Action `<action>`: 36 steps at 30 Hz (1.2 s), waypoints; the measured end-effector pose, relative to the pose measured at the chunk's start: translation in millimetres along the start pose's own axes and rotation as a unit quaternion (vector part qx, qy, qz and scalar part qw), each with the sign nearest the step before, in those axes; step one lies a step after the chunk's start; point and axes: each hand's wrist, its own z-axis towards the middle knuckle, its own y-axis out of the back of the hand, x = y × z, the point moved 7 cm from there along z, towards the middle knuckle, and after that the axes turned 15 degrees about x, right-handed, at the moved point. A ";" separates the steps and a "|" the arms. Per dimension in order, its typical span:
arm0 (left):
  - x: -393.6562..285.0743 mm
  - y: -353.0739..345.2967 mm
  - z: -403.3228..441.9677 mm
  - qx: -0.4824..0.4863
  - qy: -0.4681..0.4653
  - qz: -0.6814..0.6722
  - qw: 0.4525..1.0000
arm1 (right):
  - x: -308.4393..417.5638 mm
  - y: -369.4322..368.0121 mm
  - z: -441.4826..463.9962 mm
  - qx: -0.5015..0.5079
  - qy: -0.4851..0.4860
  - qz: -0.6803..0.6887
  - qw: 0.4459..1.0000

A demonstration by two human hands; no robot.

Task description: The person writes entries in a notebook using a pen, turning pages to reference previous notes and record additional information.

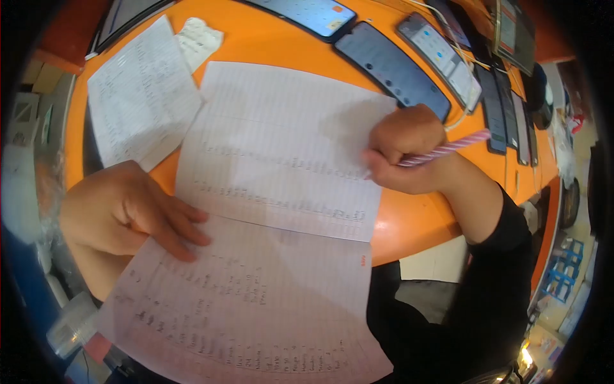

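An open lined notebook lies across the orange table, with handwriting on both pages; its lower page hangs past the table's edge. My right hand is closed around a pink-and-white striped pen, the tip down at the written lines near the upper page's right edge. Across the notebook's left side rests my left hand, fingers stretched over the paper near the fold and holding nothing. Part of the page's left edge is hidden under it.
Left of the notebook lie a handwritten sheet and a crumpled slip. Several smartphones line the far and right side, including a dark one close to my right hand and a lit one with cables. Orange table shows between.
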 end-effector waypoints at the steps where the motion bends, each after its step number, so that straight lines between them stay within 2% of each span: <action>1: 0.3 0.6 -0.2 -0.001 -0.004 0.000 1.000 | 0.7 0.1 0.5 -0.002 0.008 -0.008 1.000; 6: 4.5 1.4 -3.5 -0.013 -0.028 0.016 0.999 | -3.2 -1.3 1.0 0.000 -0.012 0.001 1.000; 18: 4.4 3.3 -0.2 -0.018 -0.015 -0.017 1.000 | -4.2 -0.8 1.0 0.006 -0.009 0.018 1.000; 21: 6.8 3.7 -0.3 -0.015 0.024 -0.023 0.999 | -3.3 -0.6 0.8 0.014 -0.018 0.006 1.000; 36: 6.8 2.4 -0.1 -0.016 0.000 0.020 1.000 | -2.8 -3.4 2.1 0.041 -0.017 0.003 0.999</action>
